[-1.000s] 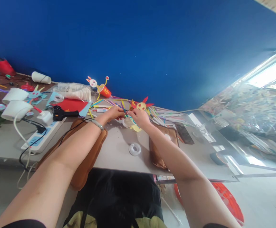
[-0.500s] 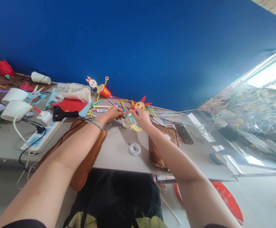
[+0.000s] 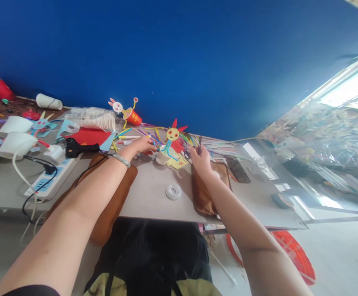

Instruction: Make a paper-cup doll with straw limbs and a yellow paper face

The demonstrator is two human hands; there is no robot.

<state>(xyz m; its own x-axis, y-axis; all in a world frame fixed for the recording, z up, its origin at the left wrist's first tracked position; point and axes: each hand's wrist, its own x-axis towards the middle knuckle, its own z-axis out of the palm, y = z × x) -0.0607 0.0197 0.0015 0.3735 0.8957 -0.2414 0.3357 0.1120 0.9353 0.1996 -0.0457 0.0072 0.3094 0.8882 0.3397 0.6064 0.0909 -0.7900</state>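
A white paper cup lies tilted on the table with blue pipe cleaners coming out of its mouth. Above it stands a round yellow paper face with red ears. My left hand is at the cup's left, its fingers closed around what looks like a blue pipe cleaner. To the cup's right, my right hand grips dark scissors, partly hidden by the fingers. A yellow paper piece lies beneath the cup's right side.
A tape roll lies near the front. Brown pads flank it. Loose pipe cleaners spread along the wall. At left are a black glue gun, a power strip, white cups and a rabbit-faced red cup.
My right hand has moved right, away from the cup, with the scissors. My left hand has shifted slightly left. The yellow face and blue pipe cleaners now show clearly.
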